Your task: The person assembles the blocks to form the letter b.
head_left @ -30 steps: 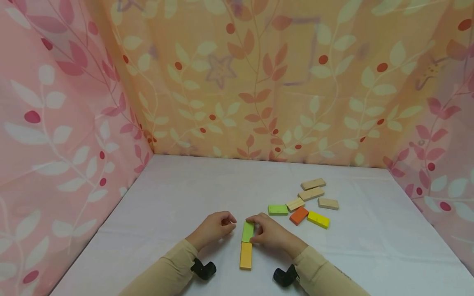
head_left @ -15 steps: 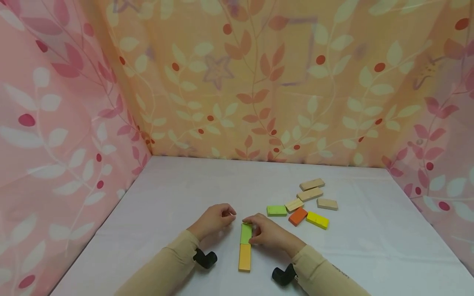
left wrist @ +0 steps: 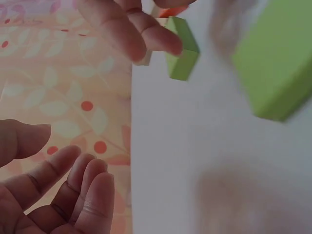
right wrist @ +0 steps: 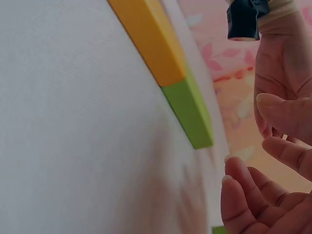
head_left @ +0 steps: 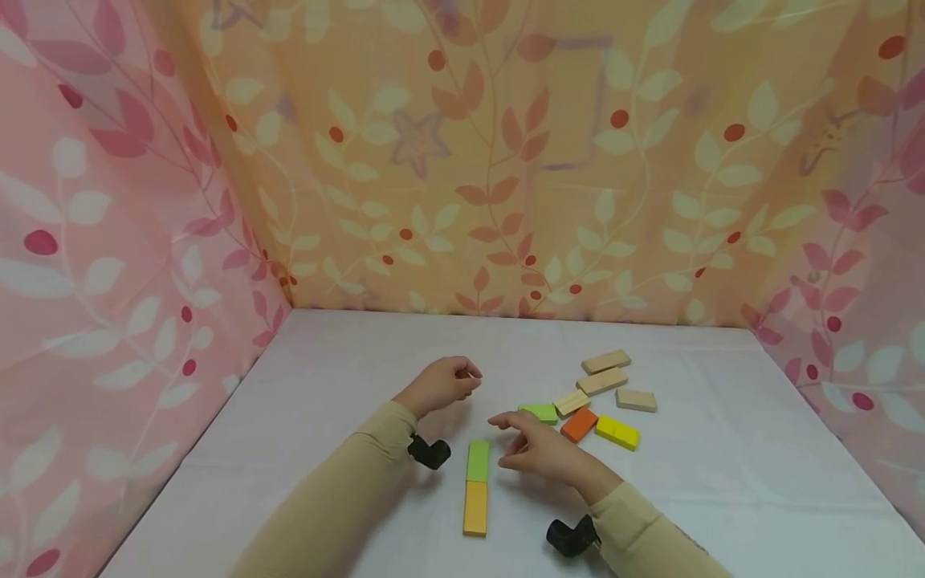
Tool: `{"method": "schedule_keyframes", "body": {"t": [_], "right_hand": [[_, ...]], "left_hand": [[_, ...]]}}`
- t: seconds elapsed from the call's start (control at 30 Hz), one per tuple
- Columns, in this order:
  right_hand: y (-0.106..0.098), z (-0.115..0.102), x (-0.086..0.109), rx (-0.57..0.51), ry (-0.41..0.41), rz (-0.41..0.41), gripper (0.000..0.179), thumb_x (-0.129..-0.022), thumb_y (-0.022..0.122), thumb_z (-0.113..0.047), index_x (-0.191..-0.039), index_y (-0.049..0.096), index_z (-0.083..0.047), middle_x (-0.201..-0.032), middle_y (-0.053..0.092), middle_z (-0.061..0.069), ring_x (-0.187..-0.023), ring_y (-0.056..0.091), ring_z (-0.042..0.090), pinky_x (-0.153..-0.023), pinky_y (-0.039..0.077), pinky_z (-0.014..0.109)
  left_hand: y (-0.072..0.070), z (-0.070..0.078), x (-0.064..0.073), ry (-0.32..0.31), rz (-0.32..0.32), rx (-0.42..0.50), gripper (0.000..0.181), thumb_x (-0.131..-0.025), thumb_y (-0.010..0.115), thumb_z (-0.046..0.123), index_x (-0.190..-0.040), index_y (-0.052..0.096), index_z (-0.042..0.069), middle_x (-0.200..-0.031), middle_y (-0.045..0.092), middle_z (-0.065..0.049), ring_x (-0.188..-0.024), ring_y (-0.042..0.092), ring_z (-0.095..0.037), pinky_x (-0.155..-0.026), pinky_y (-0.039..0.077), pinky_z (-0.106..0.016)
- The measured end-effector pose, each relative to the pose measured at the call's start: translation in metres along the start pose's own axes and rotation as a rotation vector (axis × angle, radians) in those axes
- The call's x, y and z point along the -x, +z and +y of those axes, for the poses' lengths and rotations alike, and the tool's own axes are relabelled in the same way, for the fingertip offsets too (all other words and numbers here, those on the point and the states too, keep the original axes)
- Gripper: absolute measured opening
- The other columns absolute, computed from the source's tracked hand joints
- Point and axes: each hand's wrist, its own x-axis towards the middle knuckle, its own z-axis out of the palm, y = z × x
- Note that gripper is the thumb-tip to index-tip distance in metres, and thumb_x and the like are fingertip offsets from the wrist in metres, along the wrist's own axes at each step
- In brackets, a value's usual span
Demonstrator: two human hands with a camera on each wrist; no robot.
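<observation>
A green wooden block and an orange-yellow block lie end to end on the white tabletop, forming a short straight strip. My right hand is just to the right of the green block, apart from it, its fingers loosely bent around nothing. Beyond the strip, my left hand hovers over the table with relaxed fingers and nothing in them. The right wrist view shows the green block meeting the orange-yellow block at their ends.
Right of the hands lie a second green block, a red-orange block, a yellow block and several plain wood blocks. Patterned cloth walls the table at the back and sides.
My right hand has let go of the green block and drawn slightly to the right. The left hand has moved forward, farther from me. The two joined blocks stay in line.
</observation>
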Motion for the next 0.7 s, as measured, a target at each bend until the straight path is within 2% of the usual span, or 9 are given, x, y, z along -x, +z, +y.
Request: {"method": "schedule_keyframes", "body": {"t": [0.1,0.33,0.47,0.57,0.7], "right_hand": [[-0.011,0.001,0.007,-0.012,-0.015,0.016,0.05,-0.081,0.07,-0.019,-0.127,0.05,-0.013,-0.121,0.051,0.011,-0.082,0.055,0.016,-0.069,0.048,0.028],[-0.037,0.003,0.028,-0.066,0.015,0.08,0.037,-0.082,0.068,-0.019,-0.117,0.057,-0.009,-0.113,0.057,0.014,-0.087,0.055,0.02,-0.07,0.047,0.031],[-0.049,0.006,0.041,-0.053,0.014,0.138,0.036,-0.082,0.069,-0.019,-0.115,0.058,-0.008,-0.108,0.057,0.015,-0.086,0.054,0.021,-0.069,0.046,0.031],[-0.055,0.01,0.049,-0.044,0.002,0.167,0.036,-0.081,0.069,-0.019,-0.114,0.058,-0.007,-0.104,0.057,0.015,-0.086,0.055,0.021,-0.07,0.046,0.029],[-0.061,0.014,0.054,-0.072,-0.025,0.157,0.036,-0.083,0.067,-0.018,-0.115,0.057,-0.005,-0.102,0.059,0.015,-0.088,0.056,0.022,-0.072,0.047,0.026]], "left_hand": [[0.002,0.011,-0.012,0.016,-0.002,0.01,0.012,-0.088,0.061,0.027,-0.094,0.063,0.018,-0.083,0.063,-0.004,-0.073,0.058,-0.014,-0.063,0.046,-0.029],[0.011,0.035,-0.04,0.049,0.023,0.006,0.012,-0.087,0.061,0.027,-0.094,0.063,0.017,-0.091,0.065,-0.009,-0.072,0.059,-0.013,-0.064,0.047,-0.027],[0.017,0.049,-0.051,0.045,0.01,0.007,0.012,-0.087,0.061,0.029,-0.093,0.063,0.019,-0.091,0.065,-0.006,-0.075,0.059,-0.014,-0.065,0.047,-0.027],[0.02,0.057,-0.058,0.058,0.003,0.042,0.014,-0.088,0.06,0.029,-0.094,0.063,0.017,-0.093,0.064,-0.006,-0.08,0.062,-0.019,-0.067,0.048,-0.027],[0.024,0.062,-0.066,0.074,0.014,0.097,0.014,-0.088,0.061,0.025,-0.094,0.063,0.012,-0.095,0.063,-0.008,-0.087,0.063,-0.025,-0.069,0.05,-0.026]]}}
